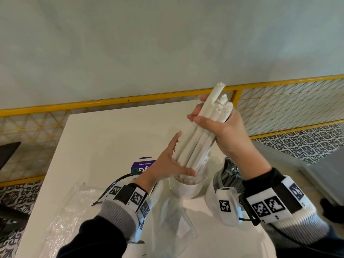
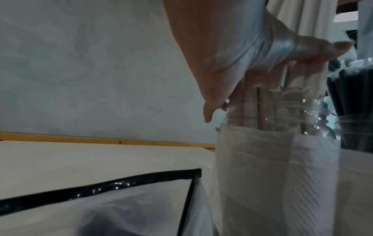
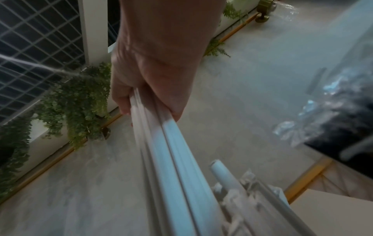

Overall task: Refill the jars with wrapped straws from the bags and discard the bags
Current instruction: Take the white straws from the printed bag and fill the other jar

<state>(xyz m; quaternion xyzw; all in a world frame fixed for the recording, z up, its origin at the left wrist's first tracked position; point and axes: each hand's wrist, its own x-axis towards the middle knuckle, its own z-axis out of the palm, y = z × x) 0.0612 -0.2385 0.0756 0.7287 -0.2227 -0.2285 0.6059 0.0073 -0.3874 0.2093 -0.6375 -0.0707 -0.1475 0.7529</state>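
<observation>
Over the white tabletop [image 1: 115, 138] your right hand [image 1: 226, 130] grips a bundle of white paper-wrapped straws [image 1: 201, 133] standing in the clear glass jar [image 1: 188, 185] — your left hand [image 1: 167, 164], fingers straight, steadies them — next, seemingly, release and seat them.

Wrapped straws [image 1: 202, 131]: your white paper-wrapped bundle leans toward 1 o'clock, lower ends inside the jar mouth, crimped tops fanned unevenly at the high end.
Clear jar [image 1: 186, 185]: you see it upright near the table's centre, at 6 o'clock of the bundle; a white paper liner sits inside its lower wall.
Black-straw jar [image 1: 228, 175]: it stands just beside the clear jar at its 3 o'clock, packed with dark straws.
Empty bags [image 1: 72, 207]: crumpled clear plastic lies flat at 8 o'clock of the clear jar; another clear piece lies at its 6 o'clock.
</observation>
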